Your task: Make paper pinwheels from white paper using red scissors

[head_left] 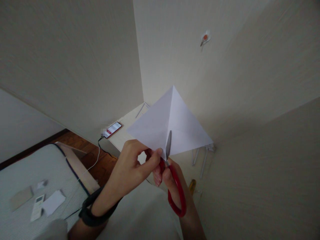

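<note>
In front of the corner where two pale walls meet, we hold a folded white paper (172,125) up in the air, above a small pale surface (130,125). The paper forms a triangle with its apex pointing up and away from us, a crease running down its middle from the tip toward our hands. Our left hand (132,166) pinches the lower edge of the paper, thumb and fingers (152,160) closed on it. Our right hand (172,186) grips the red-handled scissors (175,180), fingers through the loops; the long axis of the scissors runs up along the crease, the grey blade tip pointing toward the apex and lying against the paper. We cannot tell how far the blades are parted. A phone (113,129) with a lit screen lies on the surface at its left end. Lower left, a bed (27,166) carries a few small cards.
</note>
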`<state>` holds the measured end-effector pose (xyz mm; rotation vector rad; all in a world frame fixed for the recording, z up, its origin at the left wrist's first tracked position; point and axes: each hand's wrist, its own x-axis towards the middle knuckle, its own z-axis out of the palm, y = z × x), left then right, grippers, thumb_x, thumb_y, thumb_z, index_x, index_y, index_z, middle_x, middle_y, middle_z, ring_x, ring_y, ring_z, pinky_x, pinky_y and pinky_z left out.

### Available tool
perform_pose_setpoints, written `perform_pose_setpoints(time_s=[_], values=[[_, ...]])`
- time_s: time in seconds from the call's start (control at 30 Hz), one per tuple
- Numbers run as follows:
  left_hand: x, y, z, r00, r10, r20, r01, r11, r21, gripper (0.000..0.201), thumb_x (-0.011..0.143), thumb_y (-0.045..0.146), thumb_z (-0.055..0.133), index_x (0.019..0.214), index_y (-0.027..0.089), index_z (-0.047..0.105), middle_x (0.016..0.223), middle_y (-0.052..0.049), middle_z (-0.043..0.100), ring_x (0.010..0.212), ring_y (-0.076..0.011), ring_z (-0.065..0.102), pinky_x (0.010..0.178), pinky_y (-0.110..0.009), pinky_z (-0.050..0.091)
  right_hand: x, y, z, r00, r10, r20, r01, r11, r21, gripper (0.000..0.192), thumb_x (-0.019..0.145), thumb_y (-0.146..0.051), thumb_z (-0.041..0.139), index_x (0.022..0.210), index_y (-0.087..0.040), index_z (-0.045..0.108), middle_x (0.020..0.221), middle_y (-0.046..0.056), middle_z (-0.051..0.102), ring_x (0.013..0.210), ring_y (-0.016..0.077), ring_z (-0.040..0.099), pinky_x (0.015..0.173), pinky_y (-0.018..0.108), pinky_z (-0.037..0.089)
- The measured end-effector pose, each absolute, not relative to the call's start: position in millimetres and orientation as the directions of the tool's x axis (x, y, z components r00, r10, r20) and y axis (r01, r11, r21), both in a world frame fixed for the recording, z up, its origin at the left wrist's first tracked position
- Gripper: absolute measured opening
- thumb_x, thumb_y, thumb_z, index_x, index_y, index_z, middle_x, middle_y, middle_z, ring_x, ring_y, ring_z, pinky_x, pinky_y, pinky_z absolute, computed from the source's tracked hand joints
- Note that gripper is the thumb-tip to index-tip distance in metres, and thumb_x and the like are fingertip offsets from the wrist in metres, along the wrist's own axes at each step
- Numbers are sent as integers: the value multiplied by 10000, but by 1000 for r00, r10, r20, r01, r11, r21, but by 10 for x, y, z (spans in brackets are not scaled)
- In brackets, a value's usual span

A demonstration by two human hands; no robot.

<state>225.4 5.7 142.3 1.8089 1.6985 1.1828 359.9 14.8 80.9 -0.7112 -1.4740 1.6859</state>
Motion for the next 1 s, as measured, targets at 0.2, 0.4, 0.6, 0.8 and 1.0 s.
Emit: perform_pose_setpoints(time_s=[0.2,0.4,0.6,0.8,1.0], values=[[2263,51,1420,-108,947,304,615,-176,769,336,836,238,543,513,175,615,505,4,630,546,-141,582,573,-264,408,3583,159,803,-547,833,89,-231,-48,-972,541,818,-725,471,656,-210,443,630,-19,434,547,122,372,527,278,306],[2252,41,1424,-100,955,279,597,-167,785,373,847,264,525,489,183,589,463,6,598,523,-145,570,557,-272,399,3585,156,808,-539,838,80,-211,-43,-977,544,816,-732,465,704,-200,492,636,-10,455,537,121,370,507,271,299],[2253,42,1405,-134,952,276,597,-145,789,352,831,283,531,498,190,594,484,-8,612,575,-172,596,613,-295,439,3575,153,762,-552,832,52,-201,-72,-977,584,786,-771,453,775,-192,529,620,-20,445,492,103,335,442,245,272],[2278,38,1425,-153,942,299,632,-140,763,349,824,284,526,493,194,587,473,8,607,515,-150,564,550,-277,415,3580,146,753,-564,826,12,-196,-119,-973,576,774,-780,461,720,-208,478,544,-44,421,439,99,351,405,238,266],[2284,21,1332,-273,891,363,659,-101,745,280,797,328,562,552,200,604,599,-14,641,614,-176,591,572,-280,449,3590,175,839,-541,841,33,-109,-31,-994,584,756,-788,480,654,-214,446,553,-54,405,494,106,351,495,266,287]])
